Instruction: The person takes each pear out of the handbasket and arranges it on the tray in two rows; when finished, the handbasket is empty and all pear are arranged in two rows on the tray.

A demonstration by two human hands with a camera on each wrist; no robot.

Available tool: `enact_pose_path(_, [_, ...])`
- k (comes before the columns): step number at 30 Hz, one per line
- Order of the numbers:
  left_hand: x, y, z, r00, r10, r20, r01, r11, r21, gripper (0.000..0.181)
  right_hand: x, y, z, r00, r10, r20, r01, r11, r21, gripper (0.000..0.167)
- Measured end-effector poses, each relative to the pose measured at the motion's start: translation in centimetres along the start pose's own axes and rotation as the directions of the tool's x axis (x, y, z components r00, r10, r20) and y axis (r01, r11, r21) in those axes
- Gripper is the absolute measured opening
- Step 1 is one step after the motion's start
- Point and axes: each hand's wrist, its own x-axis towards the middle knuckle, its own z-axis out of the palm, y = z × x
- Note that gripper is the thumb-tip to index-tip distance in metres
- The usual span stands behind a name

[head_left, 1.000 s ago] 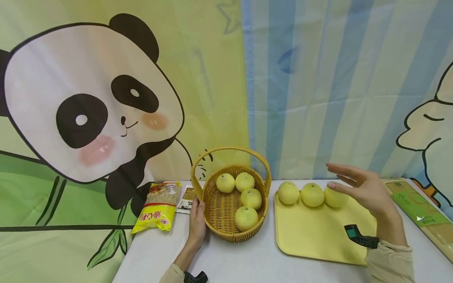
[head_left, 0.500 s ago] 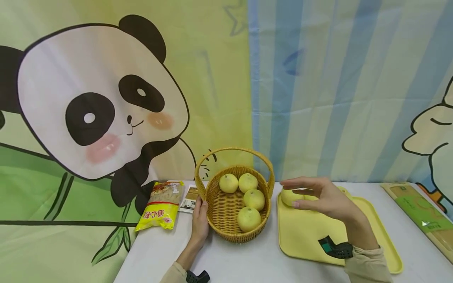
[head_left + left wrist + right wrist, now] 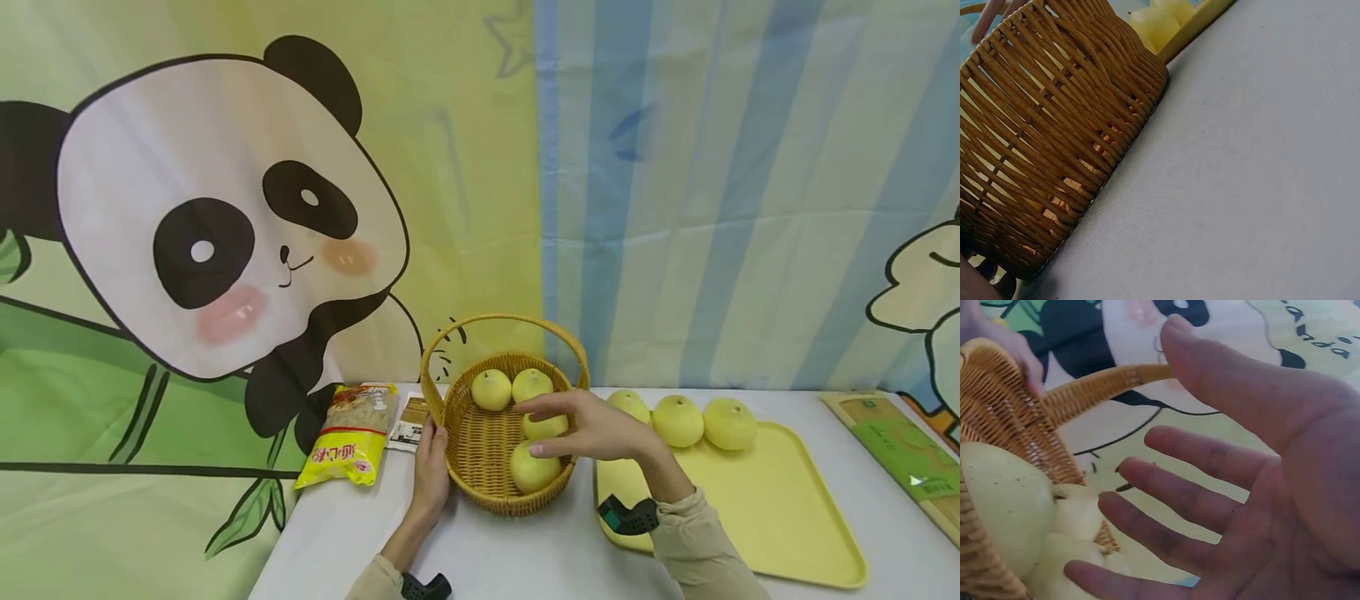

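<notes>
The basket stands on the white table, its handle upright and arching from its left side to its right. The left hand rests against the basket's left side, fingers lying fairly straight along the outside of the wall, just below the handle's foot. The right hand hovers over the basket's right side, its thumb and fingers spread well apart; whether a fingertip touches anything there, I cannot tell. In the basket lie four fruits, pale yellow-green: two side by side at the back and two down the right side, the latter partly hidden by the right hand. To the right of the basket is a yellow tray, with three more fruits in a row along its far edge, the one nearest the basket partly covered by the right hand. Farther right of the basket, beyond the tray, lies a green-labelled pack. To the basket's left lies a yellow bag, with a small packet between the two. Behind the basket hangs a backdrop, printed with a panda to the basket's left and blue stripes to its right.
</notes>
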Motion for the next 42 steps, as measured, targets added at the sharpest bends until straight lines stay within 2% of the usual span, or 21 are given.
enact_pose_path(4, [-0.1,0.1,0.1,1.000,0.000,0.008,0.001,1.000,-0.014,0.055,1.8,0.3,1.0,0.998,0.042,0.051,-0.034,0.990,-0.136,0.061])
enact_pose_path(10, [0.2,-0.1,0.1,1.000,0.018,0.008,-0.018,1.000,-0.019,0.053,3.2,0.5,1.8,0.986,0.126,0.111,-0.101,0.972,-0.213,0.070])
enact_pose_path(14, [0.3,-0.1,0.1,1.000,0.027,0.003,-0.027,0.999,-0.021,0.052,4.0,0.7,1.7,0.977,0.150,0.150,-0.117,0.971,-0.208,0.072])
enact_pose_path(19, [0.2,0.2,0.1,1.000,0.009,0.013,-0.009,1.000,-0.024,0.053,4.6,0.6,1.2,0.959,0.197,0.202,-0.160,0.970,-0.183,0.076])
enact_pose_path(23, [0.1,0.3,0.1,1.000,0.009,0.024,-0.009,1.000,-0.019,0.054,4.7,0.5,1.0,0.951,0.212,0.226,-0.173,0.968,-0.183,0.079])
enact_pose_path(29, [0.2,0.1,0.0,1.000,0.007,0.006,-0.006,1.000,-0.009,0.053,5.2,1.3,1.3,0.940,0.234,0.247,-0.184,0.961,-0.208,0.083])
enact_pose_path(33, [0.3,0.1,-0.1,1.000,0.005,0.005,-0.005,1.000,-0.002,0.054,5.8,1.5,1.9,0.922,0.273,0.276,-0.192,0.938,-0.290,0.084])
enact_pose_path(37, [0.2,0.0,0.0,1.000,0.010,0.010,-0.010,1.000,0.008,0.054,6.3,1.0,2.5,0.903,0.330,0.275,-0.206,0.894,-0.397,0.086])
enact_pose_path(42, [0.3,-0.1,0.0,1.000,0.013,0.006,-0.013,1.000,0.008,0.054,6.9,0.5,2.9,0.896,0.368,0.249,-0.242,0.874,-0.422,0.080])
